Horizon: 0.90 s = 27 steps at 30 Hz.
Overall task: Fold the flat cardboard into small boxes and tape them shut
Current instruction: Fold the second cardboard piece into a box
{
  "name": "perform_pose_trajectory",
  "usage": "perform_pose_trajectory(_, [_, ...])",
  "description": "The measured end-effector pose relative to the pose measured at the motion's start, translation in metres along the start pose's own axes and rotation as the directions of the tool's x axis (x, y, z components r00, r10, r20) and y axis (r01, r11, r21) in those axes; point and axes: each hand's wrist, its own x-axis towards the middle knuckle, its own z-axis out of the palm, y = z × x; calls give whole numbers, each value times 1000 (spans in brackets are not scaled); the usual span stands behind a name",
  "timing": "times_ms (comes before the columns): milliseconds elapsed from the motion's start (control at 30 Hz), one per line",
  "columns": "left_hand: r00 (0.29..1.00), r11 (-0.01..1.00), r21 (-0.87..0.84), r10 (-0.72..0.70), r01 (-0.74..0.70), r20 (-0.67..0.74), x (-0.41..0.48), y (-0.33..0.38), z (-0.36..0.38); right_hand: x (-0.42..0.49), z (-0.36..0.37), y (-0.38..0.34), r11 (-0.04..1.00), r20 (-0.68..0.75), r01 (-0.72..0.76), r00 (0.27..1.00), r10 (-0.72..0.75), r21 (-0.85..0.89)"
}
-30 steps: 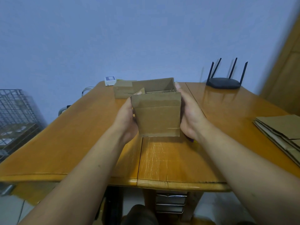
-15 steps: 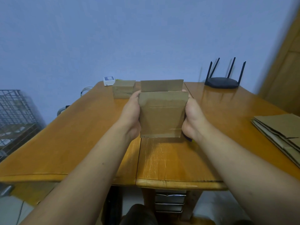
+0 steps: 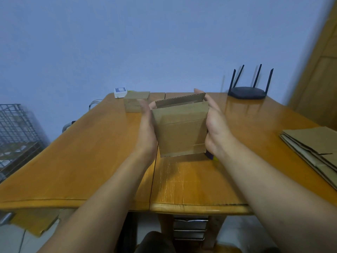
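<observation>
Pressing flat from either side, our left fingers (image 3: 144, 109) and right fingers (image 3: 209, 101) lie straight against the box (image 3: 179, 133), curled round nothing. The left hand (image 3: 147, 130) and right hand (image 3: 216, 128) sandwich it low over the near middle of the worktop (image 3: 102, 154). It is plain brown cardboard with a crease across the near face and a tape strip near the base. A second ago its mouth gaped and showed the inside; now the near flap (image 3: 180, 113) and far flap (image 3: 180, 101) stand close together. Its long axis runs upright, mouth upward, right top corner slightly raised. Flat cardboard (image 3: 310, 148) lies at the right.
</observation>
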Motion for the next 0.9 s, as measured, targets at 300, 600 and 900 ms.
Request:
perform_pose_trajectory(300, [991, 966, 233, 124, -109, -49, -1, -4, -1, -9, 1, 2, 1000, 77, 11, 997, -12, 13])
perform_pose_trajectory(600, [930, 961, 209, 238, -183, -280, 7, -7, -2, -9, 12, 12, 999, 42, -23, 999, 21, 42])
perform_pose_trajectory(900, [865, 566, 789, 493, -239, -92, 10, 6, -9, -5, 14, 35, 888, 254, 118, 967, -2, -444])
